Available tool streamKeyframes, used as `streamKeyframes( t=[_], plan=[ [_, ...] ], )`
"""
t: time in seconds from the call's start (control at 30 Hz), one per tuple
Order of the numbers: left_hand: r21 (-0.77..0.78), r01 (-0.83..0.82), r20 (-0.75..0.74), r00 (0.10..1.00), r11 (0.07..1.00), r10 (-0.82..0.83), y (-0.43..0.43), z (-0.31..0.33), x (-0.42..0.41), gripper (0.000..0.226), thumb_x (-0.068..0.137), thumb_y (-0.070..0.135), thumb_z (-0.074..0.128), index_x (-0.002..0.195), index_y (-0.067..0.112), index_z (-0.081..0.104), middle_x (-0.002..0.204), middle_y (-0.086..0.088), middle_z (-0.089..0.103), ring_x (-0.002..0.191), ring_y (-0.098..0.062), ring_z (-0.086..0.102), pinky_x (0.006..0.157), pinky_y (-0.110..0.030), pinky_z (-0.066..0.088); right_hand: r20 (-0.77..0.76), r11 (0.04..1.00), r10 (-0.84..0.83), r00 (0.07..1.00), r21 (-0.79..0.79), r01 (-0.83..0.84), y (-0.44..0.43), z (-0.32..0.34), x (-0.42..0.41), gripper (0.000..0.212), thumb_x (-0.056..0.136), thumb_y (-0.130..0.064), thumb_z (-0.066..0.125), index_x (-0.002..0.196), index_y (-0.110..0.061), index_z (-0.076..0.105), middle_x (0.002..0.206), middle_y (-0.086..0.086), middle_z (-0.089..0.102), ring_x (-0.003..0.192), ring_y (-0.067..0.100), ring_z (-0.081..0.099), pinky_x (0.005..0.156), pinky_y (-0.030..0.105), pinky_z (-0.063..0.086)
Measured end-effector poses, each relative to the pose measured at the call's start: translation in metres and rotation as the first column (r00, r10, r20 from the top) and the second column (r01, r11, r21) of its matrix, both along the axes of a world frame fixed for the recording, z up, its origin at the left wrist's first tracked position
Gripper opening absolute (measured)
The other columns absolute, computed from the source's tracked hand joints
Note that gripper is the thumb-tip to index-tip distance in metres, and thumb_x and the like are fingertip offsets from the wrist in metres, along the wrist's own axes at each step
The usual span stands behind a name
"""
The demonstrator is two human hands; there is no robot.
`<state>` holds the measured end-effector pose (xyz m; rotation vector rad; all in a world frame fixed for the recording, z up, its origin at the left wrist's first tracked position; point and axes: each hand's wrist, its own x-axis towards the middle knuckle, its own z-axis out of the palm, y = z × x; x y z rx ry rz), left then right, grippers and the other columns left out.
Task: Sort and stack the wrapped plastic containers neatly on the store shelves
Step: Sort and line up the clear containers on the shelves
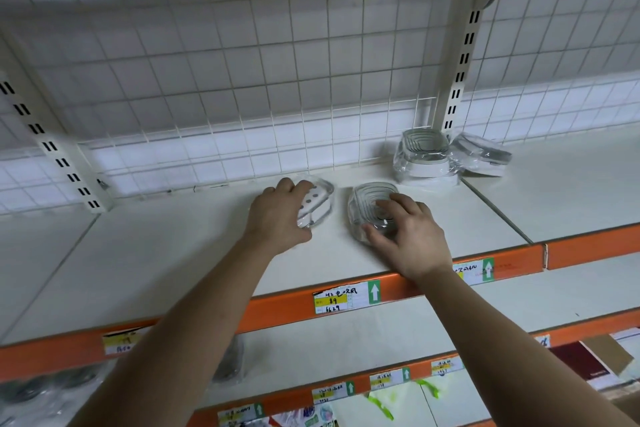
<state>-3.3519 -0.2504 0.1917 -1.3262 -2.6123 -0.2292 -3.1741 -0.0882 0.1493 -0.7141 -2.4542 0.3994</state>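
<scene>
- Wrapped plastic containers, head view: four clear-wrapped units on the upper cream shelf (156, 253), two at mid-shelf under the hands and two at the back right.
- dotted container (317, 203): clear wrap over a white insert with dark dots. It lies flat at mid-shelf, near the wire grid back (242, 80).
- left hand (277, 215): laid over the dotted container's left side, fingers curled round its far edge, gripping it.
- ridged container (367, 204): clear, with a top of concentric ridges. It sits on the shelf just to the right of the dotted container, with a narrow gap between the two.
- right hand (410, 230): fingers spread and bent over the ridged container's top, thumb against its near edge, holding it. The wrist lies over the orange rail (284, 305).
- back stack (424, 158): a wrapped, ridged-top unit on a white base, standing at the foot of the slotted upright (459, 76).
- tilted container (481, 154): wrapped and leaning at the back stack's right side. Whether the two touch cannot be told.
- price label (346, 296): yellow and white with a green arrow, fixed to the orange rail below the hands.
- Lower shelves: further labels, blurred wrapped goods, green pieces (379, 406) and a maroon item (585, 364), all too unclear to identify.
</scene>
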Motion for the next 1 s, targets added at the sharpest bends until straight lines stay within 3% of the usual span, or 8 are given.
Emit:
streamKeyframes(
  t=[0.17, 0.37, 0.5, 0.57, 0.7, 0.77, 0.87, 1.0],
  plan=[
    [0.170, 0.041, 0.018, 0.999, 0.985, -0.045, -0.003, 0.008, 0.020, 0.062, 0.083, 0.033, 0.063, 0.141, 0.032, 0.040, 0.119, 0.001, 0.057, 0.087, -0.030, 0.062, 0.069, -0.033, 0.046, 0.006, 1.000, 0.003, 1.000, -0.008, -0.003, -0.001, 0.000, 0.000, 0.054, 0.087, -0.056, 0.060, 0.130, -0.023, 0.059, 0.141, -0.001, 0.051, 0.124, 0.027, 0.045, 0.093, 0.040, 0.048],
    [0.199, 0.094, 0.132, 0.984, 0.975, -0.122, -0.003, 0.006, 0.018, 0.034, 0.102, 0.029, 0.039, 0.132, 0.037, 0.054, 0.134, 0.000, 0.044, 0.096, -0.030, 0.061, 0.073, -0.033, 0.045, 0.014, 1.000, 0.001, 1.000, -0.015, -0.001, -0.002, 0.002, 0.002, 0.053, 0.088, -0.053, 0.062, 0.131, -0.022, 0.059, 0.141, 0.000, 0.051, 0.124, 0.028, 0.045, 0.093, 0.040, 0.047],
    [0.344, -0.024, 0.282, 0.956, 0.939, -0.079, -0.005, 0.001, 0.019, 0.043, 0.088, 0.049, 0.065, 0.126, 0.033, 0.052, 0.126, 0.005, 0.044, 0.099, -0.016, 0.056, 0.082, -0.028, 0.043, 0.016, 1.000, 0.003, 1.000, -0.017, -0.003, -0.003, 0.002, 0.002, 0.054, 0.088, -0.053, 0.062, 0.131, -0.022, 0.059, 0.140, 0.000, 0.052, 0.124, 0.028, 0.045, 0.091, 0.040, 0.048],
    [0.416, -0.084, 0.349, 0.934, 0.905, -0.074, -0.008, -0.003, 0.017, 0.056, 0.079, 0.044, 0.078, 0.125, 0.030, 0.050, 0.126, 0.004, 0.044, 0.101, -0.011, 0.049, 0.083, -0.024, 0.039, 0.015, 1.000, 0.003, 1.000, -0.019, -0.003, -0.003, 0.002, 0.002, 0.053, 0.088, -0.052, 0.062, 0.131, -0.021, 0.058, 0.140, 0.000, 0.052, 0.123, 0.028, 0.045, 0.091, 0.040, 0.047],
    [0.592, -0.289, 0.525, 0.846, 0.752, -0.088, -0.016, -0.007, 0.006, 0.046, 0.080, 0.028, 0.080, 0.119, 0.025, 0.056, 0.125, -0.002, 0.051, 0.103, -0.012, 0.049, 0.068, -0.013, 0.037, 0.012, 1.000, 0.006, 1.000, -0.015, -0.006, -0.002, 0.002, 0.002, 0.052, 0.088, -0.051, 0.062, 0.130, -0.021, 0.059, 0.139, 0.000, 0.052, 0.122, 0.028, 0.046, 0.090, 0.040, 0.048],
    [0.568, -0.338, 0.486, 0.873, 0.750, 0.026, -0.023, -0.012, -0.003, 0.043, 0.081, 0.026, 0.078, 0.119, 0.019, 0.061, 0.130, -0.005, 0.050, 0.109, -0.016, 0.051, 0.077, -0.013, 0.040, 0.009, 1.000, 0.010, 1.000, -0.014, -0.010, -0.002, 0.002, 0.002, 0.051, 0.088, -0.050, 0.063, 0.130, -0.022, 0.059, 0.139, 0.001, 0.052, 0.121, 0.029, 0.046, 0.090, 0.040, 0.049],
    [0.466, -0.315, 0.330, 0.929, 0.827, 0.168, -0.034, -0.025, -0.017, 0.031, 0.086, 0.026, 0.073, 0.115, 0.016, 0.067, 0.141, -0.009, 0.049, 0.133, -0.025, 0.043, 0.106, -0.032, 0.034, 0.012, 1.000, 0.024, 1.000, -0.020, -0.024, -0.002, 0.001, 0.002, 0.049, 0.089, -0.050, 0.062, 0.132, -0.029, 0.058, 0.142, 0.003, 0.050, 0.123, 0.030, 0.044, 0.092, 0.041, 0.048],
    [0.470, -0.180, 0.260, 0.964, 0.864, 0.059, -0.035, -0.039, -0.008, 0.018, 0.093, 0.027, 0.065, 0.105, 0.014, 0.070, 0.114, -0.003, 0.063, 0.105, -0.027, 0.061, 0.086, -0.033, 0.047, 0.068, 0.999, 0.014, 0.998, -0.033, -0.012, -0.003, 0.004, 0.002, 0.051, 0.088, -0.058, 0.058, 0.134, -0.035, 0.056, 0.147, 0.001, 0.043, 0.126, 0.030, 0.043, 0.093, 0.040, 0.046]
  ],
)
